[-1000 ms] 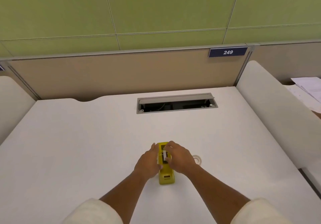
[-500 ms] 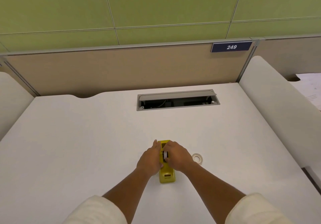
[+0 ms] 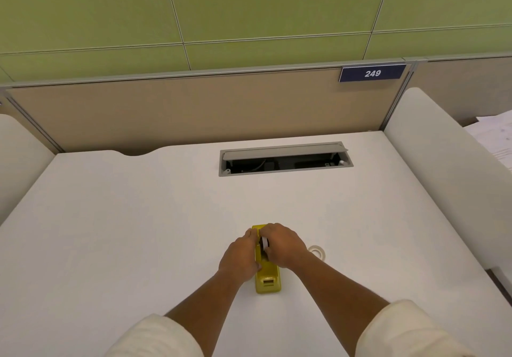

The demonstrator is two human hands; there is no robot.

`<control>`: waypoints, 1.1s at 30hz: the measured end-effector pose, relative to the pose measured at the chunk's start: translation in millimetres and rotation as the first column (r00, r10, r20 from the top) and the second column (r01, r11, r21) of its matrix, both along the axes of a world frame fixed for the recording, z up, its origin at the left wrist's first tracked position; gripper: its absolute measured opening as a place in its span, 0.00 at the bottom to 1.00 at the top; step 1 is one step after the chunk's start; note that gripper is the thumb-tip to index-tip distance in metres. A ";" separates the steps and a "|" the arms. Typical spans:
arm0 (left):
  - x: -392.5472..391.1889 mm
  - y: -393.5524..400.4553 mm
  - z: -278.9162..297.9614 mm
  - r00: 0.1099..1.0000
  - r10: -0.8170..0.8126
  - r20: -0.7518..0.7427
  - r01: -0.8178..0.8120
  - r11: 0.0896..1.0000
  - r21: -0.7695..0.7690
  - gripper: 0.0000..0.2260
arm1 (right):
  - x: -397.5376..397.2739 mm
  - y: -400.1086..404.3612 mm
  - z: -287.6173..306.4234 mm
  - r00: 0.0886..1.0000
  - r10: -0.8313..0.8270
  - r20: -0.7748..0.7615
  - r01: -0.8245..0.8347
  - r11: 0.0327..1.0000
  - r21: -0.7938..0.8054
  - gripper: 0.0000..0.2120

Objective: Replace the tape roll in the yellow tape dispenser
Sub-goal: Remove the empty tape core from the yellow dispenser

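The white table [image 3: 138, 218] is seen bare over most of its width, with an open cable slot [image 3: 285, 158] set near its far edge. The yellow tape dispenser [image 3: 268, 280] is stood toward the near edge, about midway between the left and right edges. It is clasped on its left flank by the left hand [image 3: 239, 255]. The right hand [image 3: 282, 244] is closed over its top, where a tape roll [image 3: 264, 243] is pinched on edge in the cradle. A second tape roll [image 3: 317, 251] is laid flat just to the right. It is judged that the dispenser could be tipped or slid if the roll is forced crookedly. The roll could also be dropped should the spindle be missed.
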State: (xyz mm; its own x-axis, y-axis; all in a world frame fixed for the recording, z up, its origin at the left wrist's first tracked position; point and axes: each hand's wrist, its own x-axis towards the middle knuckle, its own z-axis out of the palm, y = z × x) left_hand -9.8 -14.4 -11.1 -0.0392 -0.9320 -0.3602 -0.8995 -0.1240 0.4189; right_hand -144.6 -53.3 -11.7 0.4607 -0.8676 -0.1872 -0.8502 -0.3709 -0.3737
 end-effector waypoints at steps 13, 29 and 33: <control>-2.5 -6.6 7.8 0.986 0.141 -0.093 -0.153 0.979 -0.134 0.12 | -5.4 -0.3 1.8 0.966 -0.018 0.258 0.015 1.000 0.012 0.08; -10.4 -23.2 14.3 0.811 0.278 -0.515 -0.271 0.958 0.090 0.10 | -32.6 -4.4 11.8 0.767 -0.328 0.552 0.230 0.943 0.240 0.20; -16.9 -28.7 14.1 0.699 0.355 -0.620 -0.295 0.934 0.202 0.09 | -40.5 -3.4 16.2 0.699 -0.405 0.589 0.267 0.913 0.309 0.20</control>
State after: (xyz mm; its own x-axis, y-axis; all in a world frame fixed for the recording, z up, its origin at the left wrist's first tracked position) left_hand -26.8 -43.1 3.1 0.0130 -0.8993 -0.4371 -0.3199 -0.4179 0.8503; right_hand -185.2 -56.7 4.5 0.2143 -0.9672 -0.1367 -0.4458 0.0277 -0.8947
